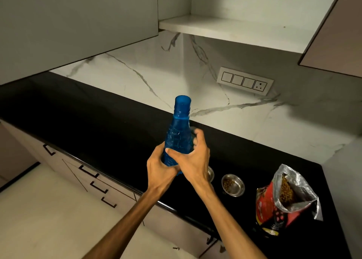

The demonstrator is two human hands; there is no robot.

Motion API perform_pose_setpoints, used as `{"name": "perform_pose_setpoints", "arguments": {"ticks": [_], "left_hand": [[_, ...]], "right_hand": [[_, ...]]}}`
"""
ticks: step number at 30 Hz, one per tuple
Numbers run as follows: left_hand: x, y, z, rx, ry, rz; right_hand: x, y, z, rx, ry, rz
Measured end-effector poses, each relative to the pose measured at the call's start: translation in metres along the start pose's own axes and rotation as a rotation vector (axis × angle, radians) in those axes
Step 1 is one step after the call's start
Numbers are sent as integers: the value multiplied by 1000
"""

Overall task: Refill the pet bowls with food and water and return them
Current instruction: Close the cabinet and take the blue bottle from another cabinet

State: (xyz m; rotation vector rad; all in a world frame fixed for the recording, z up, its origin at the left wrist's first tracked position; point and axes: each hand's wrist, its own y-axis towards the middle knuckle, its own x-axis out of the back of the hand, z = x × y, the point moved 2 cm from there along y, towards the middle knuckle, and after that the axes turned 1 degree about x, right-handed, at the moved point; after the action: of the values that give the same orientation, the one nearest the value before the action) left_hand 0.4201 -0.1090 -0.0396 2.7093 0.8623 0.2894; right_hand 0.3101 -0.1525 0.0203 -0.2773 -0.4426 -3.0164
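Two hands (pixel 177 160) grip one blue bottle (pixel 179 129); two bowls (pixel 233 184); one food bag (pixel 284 198).

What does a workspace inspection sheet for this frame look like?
Surface: black counter, marble backsplash behind it.
Job's things: blue bottle held upright above the counter, cap on; bowl holding kibble; second bowl mostly hidden behind the right wrist, contents cannot be told; open food bag standing at the right, kibble visible.
Clutter: nothing seen.
Hands: left hand grips the bottle's base; right hand curls round its body, fingers blurred.
Cables: nothing seen.
Surroundings: open cupboard with a bare shelf above; switch panel; drawers below.
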Motion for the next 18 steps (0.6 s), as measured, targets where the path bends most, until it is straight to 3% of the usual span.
{"name": "perform_pose_setpoints", "arguments": {"ticks": [18], "left_hand": [[-27, -5, 102, 173, 262, 42]], "right_hand": [[-17, 1, -114, -113, 36, 55]]}}
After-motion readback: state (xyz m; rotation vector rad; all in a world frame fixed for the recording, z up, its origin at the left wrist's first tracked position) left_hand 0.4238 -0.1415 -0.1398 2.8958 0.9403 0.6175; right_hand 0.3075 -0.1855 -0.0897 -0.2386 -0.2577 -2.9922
